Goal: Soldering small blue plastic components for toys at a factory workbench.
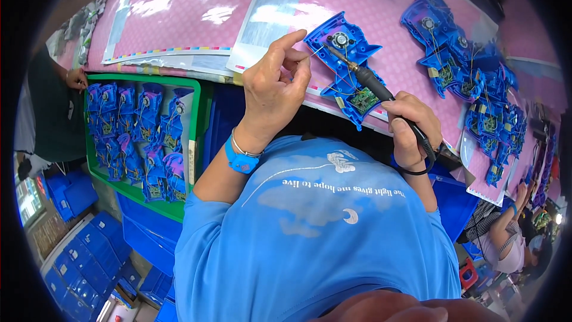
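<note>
My right hand (415, 130) is closed round the black handle of a soldering iron (372, 83). The iron's metal tip points up and left, over a blue plastic shell (364, 51) on the pink-covered bench. That shell carries a small round speaker (340, 39), thin wires and a green circuit board (364, 101). Beside its left edge is my left hand (271, 86), with thumb and fingers pinched on a thin wire (317, 52) that reaches toward the iron's tip. Whether the tip touches the wire or the speaker, I cannot tell.
More wired blue shells (444, 65) lie in a row at the right. A green-rimmed tray (199, 119) at my left holds several shells. Blue bins (89, 250) stand at lower left. One person's hand (76, 79) is near the tray; another person (506, 241) sits at far right.
</note>
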The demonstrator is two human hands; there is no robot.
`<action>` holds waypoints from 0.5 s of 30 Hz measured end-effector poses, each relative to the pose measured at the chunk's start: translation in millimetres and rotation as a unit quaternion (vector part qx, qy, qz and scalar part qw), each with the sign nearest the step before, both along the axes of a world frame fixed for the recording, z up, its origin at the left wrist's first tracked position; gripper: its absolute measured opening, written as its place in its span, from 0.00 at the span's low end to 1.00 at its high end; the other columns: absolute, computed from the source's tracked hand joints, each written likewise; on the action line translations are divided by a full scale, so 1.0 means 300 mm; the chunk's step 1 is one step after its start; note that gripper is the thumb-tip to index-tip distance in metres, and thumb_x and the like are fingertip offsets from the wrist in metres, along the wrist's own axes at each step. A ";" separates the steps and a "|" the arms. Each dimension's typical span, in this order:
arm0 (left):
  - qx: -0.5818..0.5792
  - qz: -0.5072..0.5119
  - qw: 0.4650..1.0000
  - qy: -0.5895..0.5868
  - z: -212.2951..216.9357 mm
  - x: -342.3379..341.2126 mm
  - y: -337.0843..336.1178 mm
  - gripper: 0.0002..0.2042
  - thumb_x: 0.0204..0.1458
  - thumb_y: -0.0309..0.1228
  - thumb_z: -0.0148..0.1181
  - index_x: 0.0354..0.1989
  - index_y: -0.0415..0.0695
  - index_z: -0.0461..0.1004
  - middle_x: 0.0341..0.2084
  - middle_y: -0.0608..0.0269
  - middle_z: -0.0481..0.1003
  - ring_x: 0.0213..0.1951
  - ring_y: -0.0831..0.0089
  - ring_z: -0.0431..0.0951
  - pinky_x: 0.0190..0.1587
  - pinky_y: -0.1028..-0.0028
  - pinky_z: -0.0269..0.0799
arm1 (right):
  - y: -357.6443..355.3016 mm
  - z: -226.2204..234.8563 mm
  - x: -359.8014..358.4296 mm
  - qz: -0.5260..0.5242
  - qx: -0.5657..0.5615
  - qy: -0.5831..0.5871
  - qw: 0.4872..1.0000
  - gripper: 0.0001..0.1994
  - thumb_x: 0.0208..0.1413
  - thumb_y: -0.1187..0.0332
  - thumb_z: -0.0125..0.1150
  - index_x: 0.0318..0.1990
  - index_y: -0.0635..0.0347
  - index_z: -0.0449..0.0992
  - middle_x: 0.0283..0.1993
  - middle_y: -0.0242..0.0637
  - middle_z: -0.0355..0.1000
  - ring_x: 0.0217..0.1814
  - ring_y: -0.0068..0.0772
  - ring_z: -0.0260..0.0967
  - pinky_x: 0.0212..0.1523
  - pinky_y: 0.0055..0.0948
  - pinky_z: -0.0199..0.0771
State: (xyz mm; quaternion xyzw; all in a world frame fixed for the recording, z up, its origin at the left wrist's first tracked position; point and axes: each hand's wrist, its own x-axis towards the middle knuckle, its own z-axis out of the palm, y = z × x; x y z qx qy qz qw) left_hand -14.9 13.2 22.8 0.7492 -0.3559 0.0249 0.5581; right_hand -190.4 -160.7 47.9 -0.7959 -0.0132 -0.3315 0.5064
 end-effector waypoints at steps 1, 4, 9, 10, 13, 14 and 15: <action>0.000 0.001 1.000 0.000 0.003 0.001 -0.002 0.20 0.52 0.16 0.65 0.56 0.41 0.78 0.30 0.63 0.84 0.26 0.85 0.79 0.26 0.83 0.76 | 0.002 0.002 0.000 -0.002 -0.004 0.001 1.000 0.14 0.59 0.66 0.59 0.42 0.73 0.80 0.22 0.35 0.66 0.23 0.26 0.62 0.25 0.27 0.58; 0.015 -0.011 1.000 0.000 0.013 0.008 -0.009 0.21 0.52 0.16 0.65 0.57 0.41 0.77 0.30 0.63 0.84 0.27 0.85 0.80 0.27 0.83 0.76 | 0.000 -0.001 0.002 -0.003 -0.019 -0.004 1.000 0.14 0.59 0.66 0.58 0.41 0.73 0.80 0.22 0.36 0.67 0.23 0.26 0.62 0.25 0.27 0.58; -0.011 0.006 1.000 0.010 0.022 0.023 -0.008 0.21 0.49 0.15 0.65 0.54 0.40 0.76 0.26 0.67 0.79 0.20 0.85 0.70 0.23 0.81 0.67 | -0.002 -0.001 0.000 0.005 -0.026 0.002 1.000 0.14 0.59 0.67 0.58 0.41 0.72 0.80 0.22 0.36 0.67 0.23 0.27 0.63 0.24 0.29 0.59; -0.012 0.006 1.000 0.010 0.024 0.027 0.000 0.21 0.49 0.15 0.65 0.54 0.40 0.76 0.26 0.67 0.79 0.20 0.85 0.70 0.23 0.81 0.67 | -0.003 -0.001 0.002 0.004 -0.034 -0.002 0.999 0.13 0.59 0.67 0.58 0.41 0.72 0.80 0.22 0.36 0.67 0.23 0.27 0.63 0.24 0.29 0.59; -0.055 0.021 0.994 0.088 0.020 0.037 0.026 0.19 0.44 0.15 0.67 0.47 0.41 0.80 0.22 0.72 0.72 0.17 0.88 0.60 0.19 0.81 0.55 | -0.002 0.002 0.002 0.003 -0.037 -0.007 0.999 0.13 0.59 0.67 0.58 0.41 0.72 0.80 0.22 0.36 0.67 0.23 0.27 0.63 0.24 0.29 0.58; -0.054 0.021 0.994 0.088 0.018 0.042 0.035 0.19 0.44 0.15 0.67 0.47 0.41 0.80 0.22 0.72 0.72 0.17 0.88 0.60 0.19 0.81 0.55 | 0.000 0.003 0.000 0.002 -0.032 -0.009 0.999 0.13 0.59 0.67 0.58 0.41 0.71 0.80 0.22 0.36 0.67 0.23 0.27 0.63 0.24 0.28 0.58; -0.039 0.004 0.999 0.018 0.016 0.051 0.044 0.17 0.43 0.15 0.68 0.43 0.42 0.81 0.22 0.71 0.73 0.17 0.87 0.61 0.19 0.81 0.56 | 0.000 0.004 -0.002 0.002 -0.031 -0.009 0.999 0.13 0.59 0.67 0.58 0.41 0.71 0.80 0.22 0.36 0.67 0.23 0.27 0.63 0.24 0.28 0.58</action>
